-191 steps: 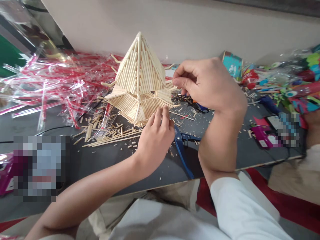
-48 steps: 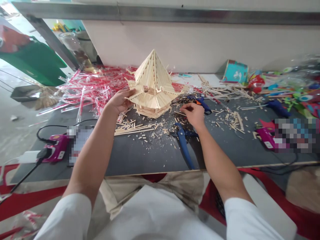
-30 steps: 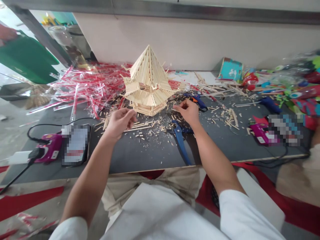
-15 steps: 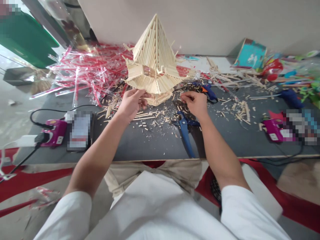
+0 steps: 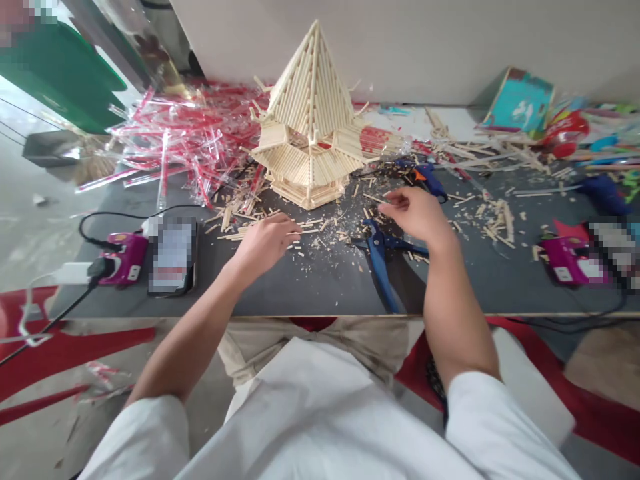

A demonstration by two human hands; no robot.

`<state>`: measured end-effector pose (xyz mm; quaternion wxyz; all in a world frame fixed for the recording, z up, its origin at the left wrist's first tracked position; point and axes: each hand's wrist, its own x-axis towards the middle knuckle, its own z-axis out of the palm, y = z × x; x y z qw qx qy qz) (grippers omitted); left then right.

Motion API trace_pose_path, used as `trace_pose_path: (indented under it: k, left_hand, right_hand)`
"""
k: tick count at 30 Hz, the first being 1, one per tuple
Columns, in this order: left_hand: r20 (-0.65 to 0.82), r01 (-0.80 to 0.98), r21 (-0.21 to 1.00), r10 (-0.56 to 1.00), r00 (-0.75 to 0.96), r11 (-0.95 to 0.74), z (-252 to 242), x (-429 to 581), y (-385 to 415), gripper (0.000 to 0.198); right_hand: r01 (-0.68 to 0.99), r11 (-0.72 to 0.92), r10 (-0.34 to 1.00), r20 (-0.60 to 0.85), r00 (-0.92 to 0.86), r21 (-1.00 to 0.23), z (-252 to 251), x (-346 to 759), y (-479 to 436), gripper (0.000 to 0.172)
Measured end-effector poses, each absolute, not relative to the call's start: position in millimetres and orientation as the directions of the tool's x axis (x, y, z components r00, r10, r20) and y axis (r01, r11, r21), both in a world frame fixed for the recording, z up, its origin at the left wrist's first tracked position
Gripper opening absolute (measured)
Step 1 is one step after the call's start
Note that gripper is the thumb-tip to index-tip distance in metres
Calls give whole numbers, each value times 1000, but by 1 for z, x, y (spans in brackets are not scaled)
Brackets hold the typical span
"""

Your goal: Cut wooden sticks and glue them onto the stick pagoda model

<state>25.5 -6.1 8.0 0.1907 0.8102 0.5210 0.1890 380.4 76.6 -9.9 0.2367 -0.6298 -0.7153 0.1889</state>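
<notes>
A pagoda-like model (image 5: 313, 167) built of pale wooden sticks, with a pointed roof, stands upright on the dark table. In front of its left side is my left hand (image 5: 270, 240), palm down, low over loose wooden sticks (image 5: 240, 235). Its fingers are loosely bent and a little apart, with no object visible in them; the fingertips are partly hidden. To the right of the model, my right hand (image 5: 415, 212) pinches one end of a short thin wooden stick (image 5: 374, 198) that points left. Just below that hand lies a blue-handled cutter (image 5: 381, 267).
A heap of red and clear plastic wrappers (image 5: 195, 140) lies at the back left. A phone (image 5: 173, 257) and a purple power socket (image 5: 123, 259) are at the left. Blue glue guns (image 5: 431, 181) and another purple socket (image 5: 575, 260) are on the right. Stick scraps cover the middle.
My left hand has left the model's lower edge and come down toward me over the sticks. My right hand has shifted right, and a stick now shows at its fingertips.
</notes>
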Motion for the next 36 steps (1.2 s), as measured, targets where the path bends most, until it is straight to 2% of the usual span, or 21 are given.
trace_pose_path:
  k: [2, 5, 7, 10, 12, 14, 17, 19, 22, 25, 28, 30, 33, 36]
  left_hand:
    - [65, 822, 383, 900, 432, -422, 6, 28, -10, 32]
    - [22, 854, 289, 894, 447, -434, 0, 29, -11, 34]
    - [18, 867, 236, 894, 448, -439, -5, 30, -11, 33]
    - [47, 887, 144, 898, 438, -440, -8, 32, -12, 31]
    - [56, 893, 139, 903, 425, -429, -6, 35, -12, 28]
    - [46, 889, 212, 913, 405, -405, 0, 38, -9, 21]
    - [56, 851, 391, 932, 358, -351, 12, 43, -2, 14]
    - [90, 780, 521, 931, 353, -346, 18, 47, 4, 10]
    - [122, 597, 738, 932, 341, -315, 17, 56, 12, 6]
    - [69, 275, 951, 963, 260, -143, 9, 67, 18, 9]
    - [0, -7, 1000, 982, 191, 1, 2, 81, 21, 19]
    - [-13, -80, 996, 988, 155, 26, 1, 90, 20, 19]
    - [-10, -139, 990, 992, 128, 28, 3, 103, 18, 9]
    - [-2, -174, 985, 996, 92, 18, 3, 113, 16, 14]
  right_hand:
    - [882, 171, 985, 77, -152, -440, -6, 387, 51, 41]
    - [920, 190, 981, 43, -187, -343, -2, 392, 3, 57]
    - [940, 185, 981, 5, -192, -288, -3, 390, -26, 76]
    - [961, 190, 978, -48, -204, -203, -11, 385, -55, 115]
    - [965, 208, 974, -52, -219, -163, -17, 381, -63, 131]
    - [966, 221, 973, -39, -228, -131, -20, 379, -64, 128]
    - [973, 224, 974, -28, -225, -56, -18, 374, -61, 95]
    - [974, 226, 974, -28, -226, -7, -14, 369, -59, 77]
    - [980, 198, 980, -5, -198, 17, -10, 363, -56, 66]
    - [986, 149, 989, 22, -147, -73, -6, 362, -51, 56]
    - [941, 65, 997, 58, -48, -333, -2, 360, -48, 48]
    - [838, 18, 997, 70, 25, -546, -1, 353, -50, 50]
    - [579, -38, 998, -6, 58, -815, -1, 333, -59, 52]
    - [420, -78, 997, -66, 42, -904, -2, 310, -70, 50]
